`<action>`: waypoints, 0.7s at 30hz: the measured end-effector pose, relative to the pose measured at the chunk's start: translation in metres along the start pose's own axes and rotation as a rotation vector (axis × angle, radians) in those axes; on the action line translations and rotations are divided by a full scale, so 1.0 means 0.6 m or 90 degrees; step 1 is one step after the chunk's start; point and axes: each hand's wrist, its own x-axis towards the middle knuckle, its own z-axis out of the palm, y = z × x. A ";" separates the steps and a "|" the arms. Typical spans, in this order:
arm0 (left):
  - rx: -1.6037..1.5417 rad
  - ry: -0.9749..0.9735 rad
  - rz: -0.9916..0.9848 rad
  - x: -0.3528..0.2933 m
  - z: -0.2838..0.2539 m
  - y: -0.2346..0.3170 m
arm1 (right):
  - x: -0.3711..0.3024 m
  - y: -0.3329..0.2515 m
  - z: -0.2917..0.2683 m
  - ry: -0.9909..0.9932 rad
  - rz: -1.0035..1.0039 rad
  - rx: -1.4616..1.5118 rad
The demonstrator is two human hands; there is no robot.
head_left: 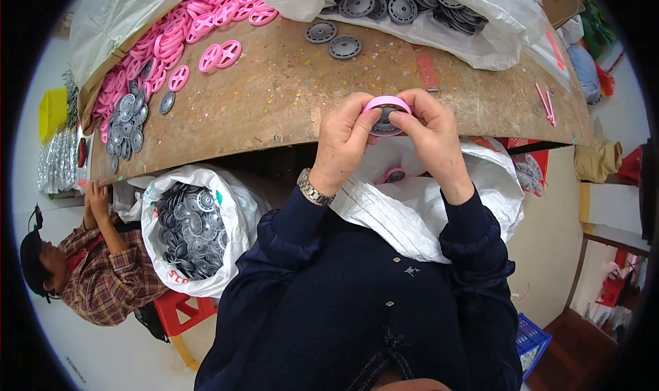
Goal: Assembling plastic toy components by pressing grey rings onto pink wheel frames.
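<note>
Over the near edge of the table, my left hand (pixel 341 143) and my right hand (pixel 438 136) grip a pink plastic ring (pixel 388 101) from both sides. A grey wheel-like disc (pixel 384 125) sits in the ring, and both thumbs press on its face. Whether the disc is fully seated cannot be made out. Below my hands, a white woven sack (pixel 473 216) gapes in front of my lap. Inside it lies a pink ring with a grey centre (pixel 395 175).
Pink spoked rings (pixel 226 53) and small grey discs (pixel 123 120) heap at the table's left. Larger grey discs (pixel 402 9) fill a bag at the back. A sack of grey parts (pixel 195 219) stands at my left, near a seated person (pixel 113 267). Pink sticks (pixel 547 104) lie right.
</note>
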 end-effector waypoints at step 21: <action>0.124 -0.085 0.059 -0.012 0.022 0.019 | -0.039 0.006 -0.019 0.013 0.002 0.089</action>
